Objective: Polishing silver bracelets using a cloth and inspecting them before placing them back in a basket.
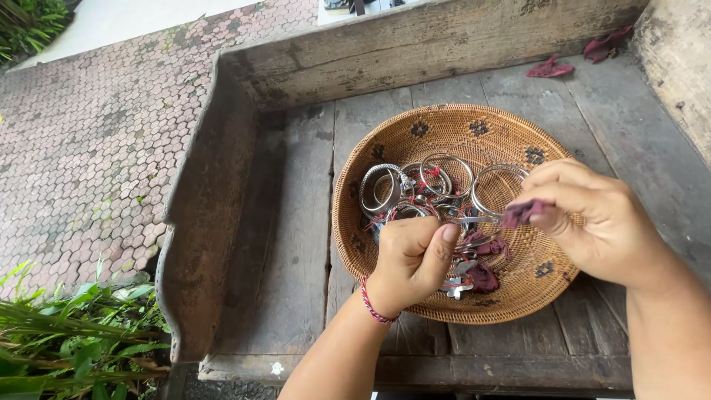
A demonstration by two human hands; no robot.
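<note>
A round woven basket (385, 244) sits on a weathered wooden bench, holding several silver bangles (444, 178) with dark red tags. My left hand (412, 259), with a red cord bracelet at the wrist, pinches a thin silver piece (471, 219) above the basket. My right hand (592, 222) holds a small dark red cloth scrap (521, 212) against the end of that silver piece. More red scraps (483, 278) lie in the basket below my hands.
The wooden bench (289, 244) has raised worn edges at the left and back. Red cloth pieces (549, 70) lie at the far right corner. Hexagon paving (89, 148) lies to the left, green plants (81, 341) at the lower left.
</note>
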